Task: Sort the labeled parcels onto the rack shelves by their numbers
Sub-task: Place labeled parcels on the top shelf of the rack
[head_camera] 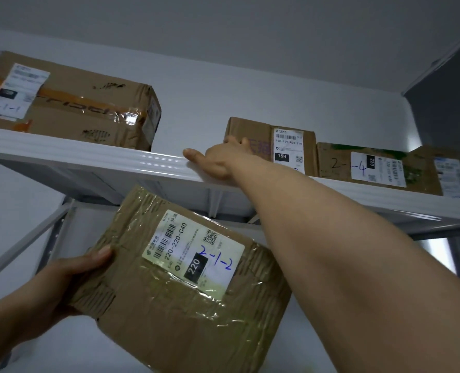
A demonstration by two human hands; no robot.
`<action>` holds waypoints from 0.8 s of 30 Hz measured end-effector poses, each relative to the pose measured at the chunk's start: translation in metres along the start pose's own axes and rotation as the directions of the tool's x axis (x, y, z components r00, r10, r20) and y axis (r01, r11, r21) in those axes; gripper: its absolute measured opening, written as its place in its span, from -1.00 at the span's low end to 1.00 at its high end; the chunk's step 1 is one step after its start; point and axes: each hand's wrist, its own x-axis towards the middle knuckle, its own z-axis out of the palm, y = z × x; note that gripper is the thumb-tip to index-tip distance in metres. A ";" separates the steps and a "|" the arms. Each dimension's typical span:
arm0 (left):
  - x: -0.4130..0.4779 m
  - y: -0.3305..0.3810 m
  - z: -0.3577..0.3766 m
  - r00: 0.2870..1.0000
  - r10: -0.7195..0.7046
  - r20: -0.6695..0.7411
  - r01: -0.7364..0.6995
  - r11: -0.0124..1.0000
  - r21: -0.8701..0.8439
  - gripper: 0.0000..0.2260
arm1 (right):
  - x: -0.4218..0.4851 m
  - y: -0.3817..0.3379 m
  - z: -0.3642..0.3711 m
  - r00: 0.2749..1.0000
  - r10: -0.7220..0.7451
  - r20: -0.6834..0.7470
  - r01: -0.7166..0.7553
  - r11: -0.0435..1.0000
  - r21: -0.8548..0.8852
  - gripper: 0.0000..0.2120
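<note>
My left hand grips the left edge of a flat, taped cardboard parcel with "2-1-2" written in blue on its label, held below the top shelf. My right hand reaches up onto that white shelf. Its fingers rest against the left side of a small brown parcel bearing a 15H label, thumb stretched along the shelf edge. On the shelf's left lies a large box marked 2-1-1. To the right of the 15H parcel sits a box marked 2-1-4.
A further parcel with a white label stands at the shelf's far right. A gap lies on the shelf between the 2-1-1 box and the 15H parcel. White wall behind, a grey panel at the right, rack uprights at lower left.
</note>
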 end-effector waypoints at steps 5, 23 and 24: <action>-0.019 0.012 0.010 0.999 0.043 -0.001 -0.043 0.995 0.095 0.04 | 0.000 0.015 0.000 0.999 0.042 0.009 -0.041 0.999 -0.024 -0.03; -0.038 0.026 0.021 0.988 0.130 -0.087 -0.124 0.990 0.067 -0.27 | -0.012 0.039 -0.001 0.990 0.116 0.081 -0.111 0.992 -0.064 0.00; -0.039 0.026 0.022 0.987 0.139 -0.087 -0.134 0.989 0.061 -0.32 | -0.016 0.038 -0.002 0.990 0.111 0.084 -0.106 0.992 -0.062 -0.03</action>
